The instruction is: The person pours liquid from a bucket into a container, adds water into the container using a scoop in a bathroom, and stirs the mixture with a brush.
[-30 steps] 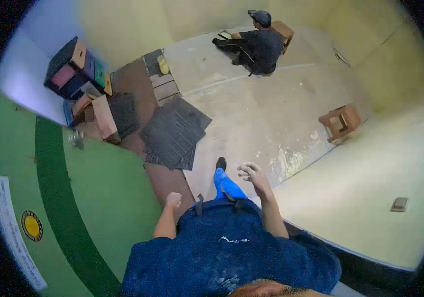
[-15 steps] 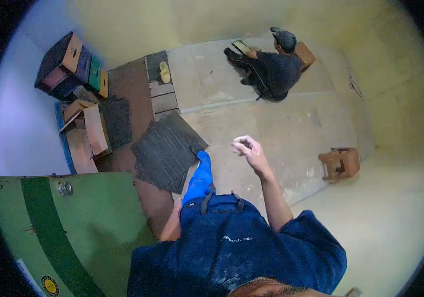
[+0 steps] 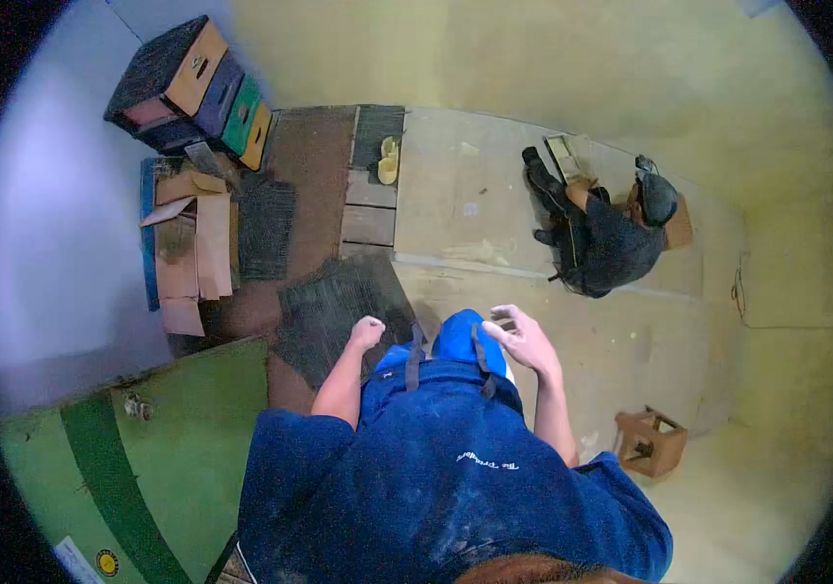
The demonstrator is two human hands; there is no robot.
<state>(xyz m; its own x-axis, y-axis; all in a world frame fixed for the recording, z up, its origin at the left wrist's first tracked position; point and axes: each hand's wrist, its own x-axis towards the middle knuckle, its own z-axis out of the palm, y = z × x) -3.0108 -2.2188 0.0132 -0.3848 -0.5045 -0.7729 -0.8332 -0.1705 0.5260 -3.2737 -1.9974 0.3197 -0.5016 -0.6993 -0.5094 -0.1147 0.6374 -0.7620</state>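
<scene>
A person's left hand [image 3: 369, 333] is curled, its grip narrow with nothing visible inside; the right hand [image 3: 522, 338] has a wider, empty grip, fingers bent. No handling seems under way. Dark mats [image 3: 329, 316] lie in a loose overlap on the brown floor [image 3: 319, 195], below the left hand. Nearby, a box [image 3: 214, 243] stands open; a co-worker [image 3: 616, 243] sits ahead.

The left hand [image 3: 369, 334] is curled, the right hand [image 3: 524, 341] half-spread; a person [image 3: 621, 243] sits at two o'clock, drawers [image 3: 217, 95] at ten, a stool [image 3: 667, 454] at four.
</scene>
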